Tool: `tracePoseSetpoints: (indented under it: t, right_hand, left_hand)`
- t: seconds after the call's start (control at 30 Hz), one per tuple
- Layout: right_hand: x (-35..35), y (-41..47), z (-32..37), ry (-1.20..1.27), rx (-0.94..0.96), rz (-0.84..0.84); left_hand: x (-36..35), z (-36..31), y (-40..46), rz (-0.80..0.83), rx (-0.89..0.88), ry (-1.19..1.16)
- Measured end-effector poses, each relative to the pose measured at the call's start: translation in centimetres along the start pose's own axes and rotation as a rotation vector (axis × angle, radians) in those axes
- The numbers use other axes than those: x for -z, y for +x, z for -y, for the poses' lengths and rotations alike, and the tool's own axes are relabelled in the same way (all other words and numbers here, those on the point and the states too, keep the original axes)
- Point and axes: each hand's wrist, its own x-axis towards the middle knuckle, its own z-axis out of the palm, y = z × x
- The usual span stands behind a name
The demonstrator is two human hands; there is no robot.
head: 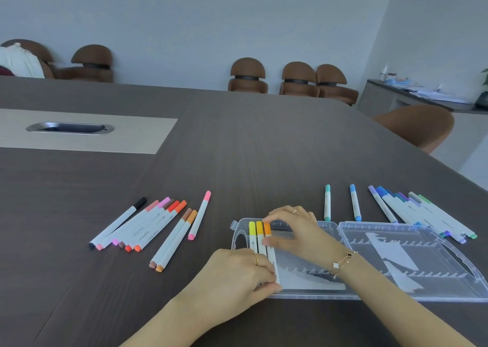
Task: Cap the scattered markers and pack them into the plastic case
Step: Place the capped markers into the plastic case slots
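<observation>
A clear plastic case (369, 296) lies open on the dark table, its lid (412, 256) spread to the right. Three markers sit side by side at the case's left end: yellow (252, 230), amber (259, 229) and orange (267, 229). My right hand (293, 230) pinches the orange marker near its cap. My left hand (237, 275) holds the lower end of the same markers at the case's near edge. A warm-coloured pile of capped markers (142, 227) lies to the left, with a pink marker (200, 214) beside it. Blue and purple markers (420, 212) lie to the right.
A teal marker (327, 202) and a light blue marker (355, 202) lie apart behind the case. A metal cable hatch (70, 128) sits in a pale table inset at far left. Brown chairs (248, 75) line the far edge; another chair (420, 124) stands at right.
</observation>
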Motion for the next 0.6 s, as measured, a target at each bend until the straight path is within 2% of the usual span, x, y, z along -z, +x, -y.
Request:
tracePoseSetpoints:
  t: [0.1, 0.2, 0.27, 0.33, 0.43, 0.6]
  right_hand:
    - [0.4, 0.1, 0.1, -0.016, 0.002, 0.022]
    - [1.2, 0.7, 0.7, -0.112, 0.064, -0.057]
    - [1.6, 1.5, 1.7, -0.087, 0.103, -0.129]
    - [1.6, 2.4, 3.2, -0.008, 0.120, -0.162]
    - [0.7, 4.3, 5.7, -0.017, 0.171, -0.123]
    - [-2.4, 8.0, 9.6, -0.049, 0.169, 0.015]
  left_hand:
    - [0.3, 0.2, -0.3, 0.043, 0.015, -0.037]
    - [1.9, 2.0, -1.8, 0.127, 0.012, -0.044]
    - [3.9, 4.5, -3.8, 0.098, 0.124, -0.048]
    - [6.2, 7.0, -6.2, 0.045, 0.308, -0.048]
    - [8.5, 9.1, -9.3, 0.059, 0.484, -0.099]
    - [8.3, 9.9, -9.8, 0.157, 0.512, -0.148]
